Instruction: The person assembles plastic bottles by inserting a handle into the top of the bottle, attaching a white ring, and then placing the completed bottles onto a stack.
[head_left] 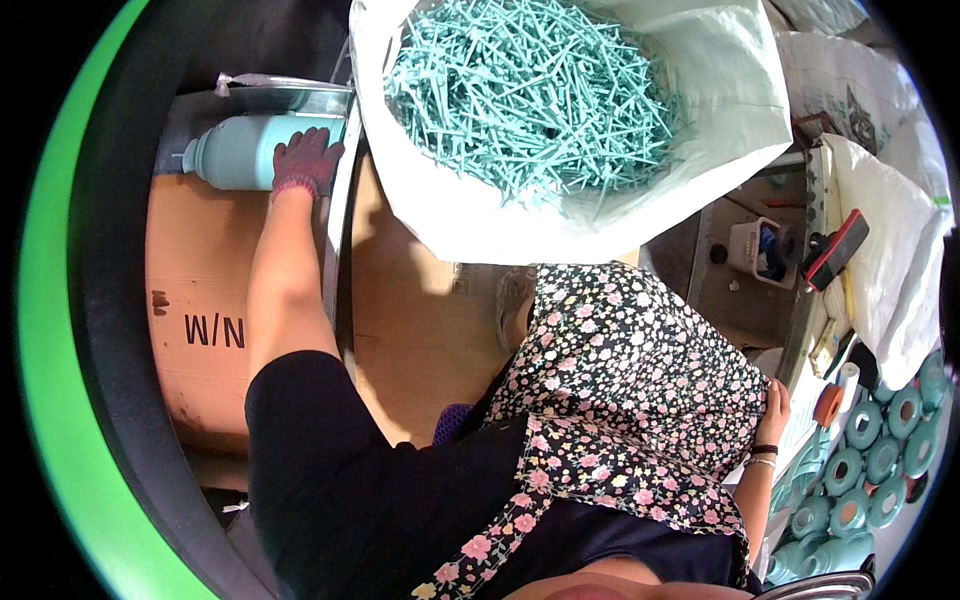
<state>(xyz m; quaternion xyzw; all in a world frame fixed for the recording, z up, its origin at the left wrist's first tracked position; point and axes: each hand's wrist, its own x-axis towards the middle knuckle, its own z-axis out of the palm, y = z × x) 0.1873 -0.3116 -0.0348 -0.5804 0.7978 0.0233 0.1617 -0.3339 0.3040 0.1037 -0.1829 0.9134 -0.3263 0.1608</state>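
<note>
At the upper left, a pale teal plastic bottle (235, 150) lies on its side with its neck toward the left. My left hand (308, 160), in a maroon knit glove, is laid over the bottle's base end with its fingers bent over it. Bare and wearing two bands at the wrist, my right hand (775, 412) rests against the right edge of the floral apron (640, 390) over my lap. Its fingers are stretched out, partly hidden by the cloth, and nothing shows in them.
A large white sack (440, 225) full of thin teal plastic scraps (530, 95) stands in front of me. Cardboard (200, 270) covers the surface at left. On the right are a small bin (755, 250), a red-edged phone (838, 250) and several teal bottles (850, 510).
</note>
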